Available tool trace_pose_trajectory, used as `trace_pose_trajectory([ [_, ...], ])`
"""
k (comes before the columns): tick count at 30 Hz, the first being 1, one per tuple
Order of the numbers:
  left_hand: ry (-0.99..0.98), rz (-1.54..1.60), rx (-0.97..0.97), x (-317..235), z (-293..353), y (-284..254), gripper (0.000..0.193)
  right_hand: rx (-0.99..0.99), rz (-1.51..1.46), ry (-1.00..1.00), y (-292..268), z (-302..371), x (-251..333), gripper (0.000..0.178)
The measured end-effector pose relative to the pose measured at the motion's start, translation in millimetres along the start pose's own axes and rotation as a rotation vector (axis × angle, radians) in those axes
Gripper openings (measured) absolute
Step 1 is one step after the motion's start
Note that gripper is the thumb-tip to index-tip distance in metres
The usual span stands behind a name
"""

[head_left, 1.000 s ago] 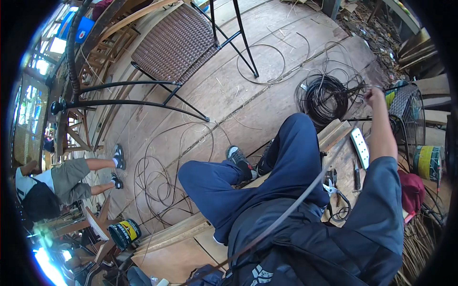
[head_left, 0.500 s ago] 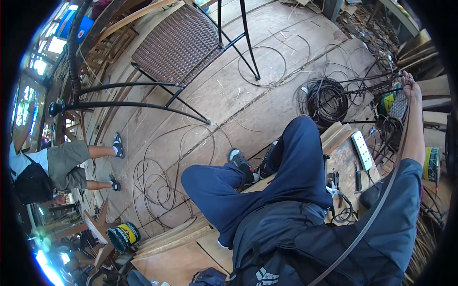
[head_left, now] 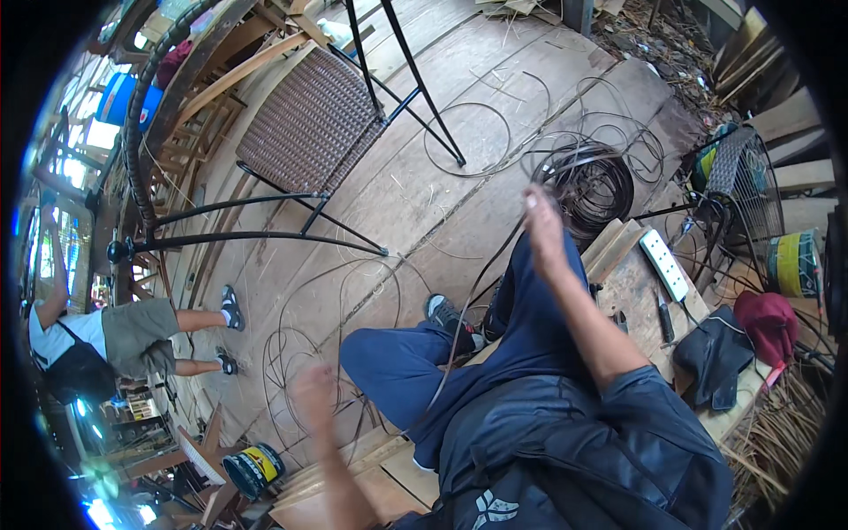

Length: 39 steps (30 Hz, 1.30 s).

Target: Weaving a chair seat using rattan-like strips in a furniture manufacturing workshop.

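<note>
I sit on a wooden bench in blue trousers [head_left: 495, 353]. My right hand [head_left: 541, 231] is raised over my knee, blurred by motion, and grips the top end of a thin dark rattan strand [head_left: 461, 331]. The strand curves down from it across my lap. My left hand [head_left: 314, 393] is low at the left beside my thigh, too blurred to show its fingers or anything in it. A coil of dark strands [head_left: 587, 181] lies on the plank floor just beyond my right hand.
A woven chair on a black metal frame [head_left: 305, 119] lies tipped on the floor ahead. Loose strand loops [head_left: 305, 353] cover the planks. On the bench to my right are a white power strip [head_left: 662, 263], a red cap [head_left: 767, 320] and a fan [head_left: 751, 177]. A person [head_left: 106, 336] stands at left.
My right arm has swung back from its far-right reach near the fan to above my knee, trailing the strand. My left hand has come into view at lower left.
</note>
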<state>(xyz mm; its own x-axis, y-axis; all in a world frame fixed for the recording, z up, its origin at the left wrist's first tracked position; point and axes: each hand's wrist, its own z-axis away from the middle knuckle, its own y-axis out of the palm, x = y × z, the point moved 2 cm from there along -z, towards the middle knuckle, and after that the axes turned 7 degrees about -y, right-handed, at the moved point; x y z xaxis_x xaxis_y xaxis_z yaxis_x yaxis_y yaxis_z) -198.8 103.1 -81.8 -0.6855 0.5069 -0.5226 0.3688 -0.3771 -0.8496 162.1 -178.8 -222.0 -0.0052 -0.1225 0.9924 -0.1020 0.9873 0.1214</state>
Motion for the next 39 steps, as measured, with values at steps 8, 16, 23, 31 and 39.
trace_pose_trajectory([
  [8,-0.448,0.758,0.923,-187,6,229,0.060,0.419,0.238,-0.123,27,69,37,0.052],
  [16,-0.268,0.948,0.436,-165,-13,269,0.050,0.600,0.413,-0.431,29,91,47,0.049],
  [23,-0.166,1.045,0.359,-206,-4,233,0.033,0.324,-0.331,0.315,33,81,33,0.043],
  [31,0.024,0.706,0.133,-228,26,163,0.023,-0.278,-0.716,0.516,-13,-23,-27,0.024],
  [39,0.289,0.804,-0.232,-185,27,81,0.025,-0.380,-0.754,0.510,-25,-50,-34,0.024],
])
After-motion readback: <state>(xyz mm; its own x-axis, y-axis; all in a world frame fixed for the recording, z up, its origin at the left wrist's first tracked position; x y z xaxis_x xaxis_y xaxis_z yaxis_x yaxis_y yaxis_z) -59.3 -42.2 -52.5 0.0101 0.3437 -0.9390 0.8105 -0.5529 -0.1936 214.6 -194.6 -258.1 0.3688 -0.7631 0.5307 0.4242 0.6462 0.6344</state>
